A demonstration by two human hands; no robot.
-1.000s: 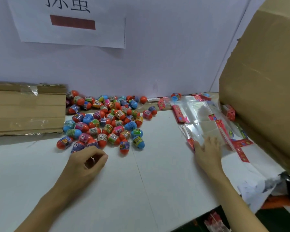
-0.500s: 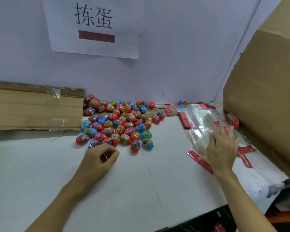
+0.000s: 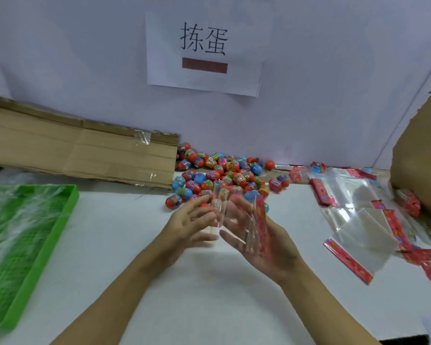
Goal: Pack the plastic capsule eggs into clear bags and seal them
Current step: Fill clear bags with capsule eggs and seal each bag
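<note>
Through the head camera I am looking down at a white table [image 3: 209,307]. Both hands are meeting in the middle, just above the table. The right hand [image 3: 266,242] is holding a clear bag [image 3: 237,220] that is standing up on its edge, with its red patterned strip [image 3: 261,220] running along the right side. The bag is lying against the right palm, and I cannot tell how tightly the fingers are curling round it. The left hand [image 3: 192,222] is reaching in from the left with its fingers spread and mostly straight, and its fingertips are touching the left edge of the bag. The picture is a bit blurry here. Right behind the hands, a pile of capsule eggs [image 3: 222,173] in orange, blue, pink and green is sitting by the wall. More clear bags [image 3: 358,220] with red strips are lying flat on the right, next to a big brown cardboard box [image 3: 423,175]. A flat piece of cardboard [image 3: 80,150] is leaning on the wall at the left, and a green tray [image 3: 47,235] is sitting at the left edge. A white paper sign [image 3: 204,53] is hanging on the wall.
</note>
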